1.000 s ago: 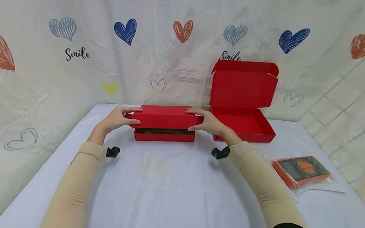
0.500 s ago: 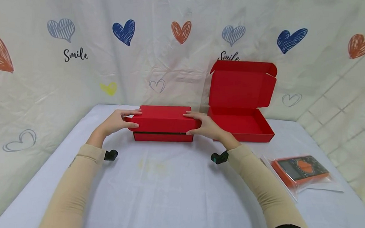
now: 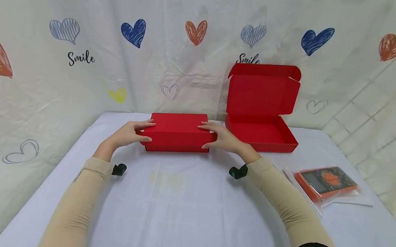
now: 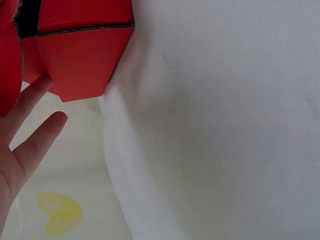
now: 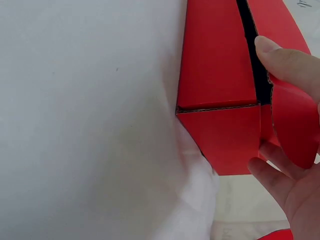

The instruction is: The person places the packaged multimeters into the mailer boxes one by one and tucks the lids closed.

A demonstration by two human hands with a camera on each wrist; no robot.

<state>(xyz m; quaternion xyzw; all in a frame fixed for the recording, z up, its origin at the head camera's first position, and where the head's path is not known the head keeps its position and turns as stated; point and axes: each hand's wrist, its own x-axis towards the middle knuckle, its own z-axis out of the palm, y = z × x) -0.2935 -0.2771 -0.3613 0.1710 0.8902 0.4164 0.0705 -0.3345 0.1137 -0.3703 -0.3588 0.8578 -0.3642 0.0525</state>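
Observation:
A red cardboard box (image 3: 178,122) sits at the table's far middle, its hinged lid lowered almost onto the base. At the lid's left end, my left hand (image 3: 128,133) lays its fingers on top and its thumb against the front flap. The right hand (image 3: 224,137) grips the other end likewise, its thumb (image 5: 280,57) on the flap. In the right wrist view, a dark gap shows between that flap and the base's front wall (image 5: 217,55). A rounded side tab (image 5: 295,125) sticks out beyond the base. The box's contents are hidden.
A second red box (image 3: 266,147) stands with its lid up at the back right. Nearer on the right lies an orange and black multimeter (image 3: 326,183) in a clear plastic bag. A white cloth (image 3: 187,211) covers the table; a heart-printed sheet (image 3: 147,73) hangs behind.
Both hands have brought the lid's front flap down over the base. The dark opening along the front has narrowed out of sight in the head view.

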